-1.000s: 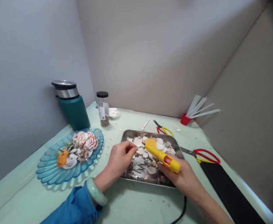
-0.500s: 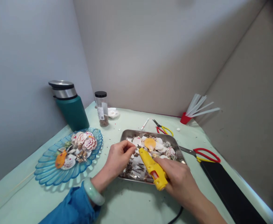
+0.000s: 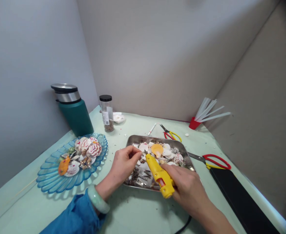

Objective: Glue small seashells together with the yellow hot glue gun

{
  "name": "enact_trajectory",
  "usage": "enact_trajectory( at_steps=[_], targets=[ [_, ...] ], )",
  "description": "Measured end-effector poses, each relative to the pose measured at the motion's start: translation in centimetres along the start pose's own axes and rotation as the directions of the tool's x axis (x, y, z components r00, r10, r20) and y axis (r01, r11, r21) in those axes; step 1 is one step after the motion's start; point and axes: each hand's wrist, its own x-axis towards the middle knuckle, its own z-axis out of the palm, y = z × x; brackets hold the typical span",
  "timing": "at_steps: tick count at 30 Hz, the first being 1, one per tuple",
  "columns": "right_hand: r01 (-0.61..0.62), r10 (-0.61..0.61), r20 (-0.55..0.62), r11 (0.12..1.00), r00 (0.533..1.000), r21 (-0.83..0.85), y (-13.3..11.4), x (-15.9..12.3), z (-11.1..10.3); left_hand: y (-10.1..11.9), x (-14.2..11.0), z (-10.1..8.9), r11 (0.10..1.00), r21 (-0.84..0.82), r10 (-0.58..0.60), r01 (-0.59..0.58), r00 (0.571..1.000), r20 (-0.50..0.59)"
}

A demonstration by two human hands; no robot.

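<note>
Pale green tabletop (image 3: 133, 214), yellow glue gun (image 3: 160, 177), dark-tipped, red inside

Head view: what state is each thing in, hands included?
Left hand: fingertips pinched together
Right hand: closed around the yellow glue gun
Yellow glue gun: nozzle by the left fingertips
Metal tray: holding shells
Blue dish: holding more shells
Green bottle: standing, lid on
Jar: lid on, partly filled
Red cup: holding pale sticks
Small cutters: lying, handles apart
Large scissors: lying beside the tray
</note>
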Motion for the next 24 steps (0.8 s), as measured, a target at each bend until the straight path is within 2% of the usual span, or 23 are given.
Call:
enact_trajectory(
  at_steps=[17, 24],
  targets=[
    [0.004, -0.005, 0.095, 1.000, 0.996, 0.006, 0.02, -0.12, 0.06, -0.08, 0.06, -0.07, 1.000, -0.029, -0.002, 0.002, 1.000, -0.004],
    [-0.019, 0.019, 0.070, 1.000, 0.997, -0.001, 0.01, -0.09, 0.11, -0.10, 0.04, -0.07, 1.000, -0.026, -0.007, 0.006, 1.000, -0.006]
  ],
)
